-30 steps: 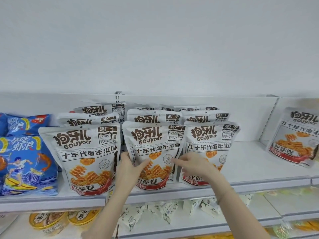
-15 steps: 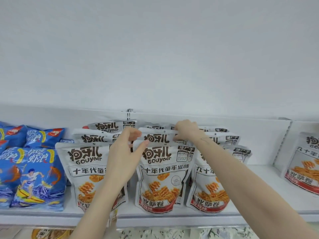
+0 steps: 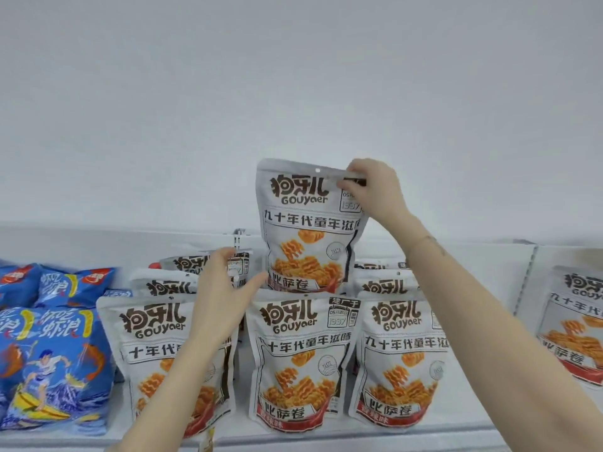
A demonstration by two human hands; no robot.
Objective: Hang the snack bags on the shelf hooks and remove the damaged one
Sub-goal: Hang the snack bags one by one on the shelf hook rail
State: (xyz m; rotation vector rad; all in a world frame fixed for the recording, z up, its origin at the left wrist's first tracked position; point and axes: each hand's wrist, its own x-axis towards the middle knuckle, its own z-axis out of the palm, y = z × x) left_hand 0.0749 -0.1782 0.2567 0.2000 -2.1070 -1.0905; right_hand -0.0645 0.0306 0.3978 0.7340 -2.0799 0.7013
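Overhead, right hand (image 3: 375, 190) pinching lifted snack bag (image 3: 306, 230); left hand (image 3: 222, 288) spread, empty.

This is a shop. A long white shelf (image 3: 456, 432) holds many of the same grey snack bags (image 3: 301, 360) standing in neat rows, one behind another, all facing front. Next to them on the left sit blue snack bags (image 3: 52, 370) of another kind, and a plain white wall (image 3: 293, 93) rises behind.
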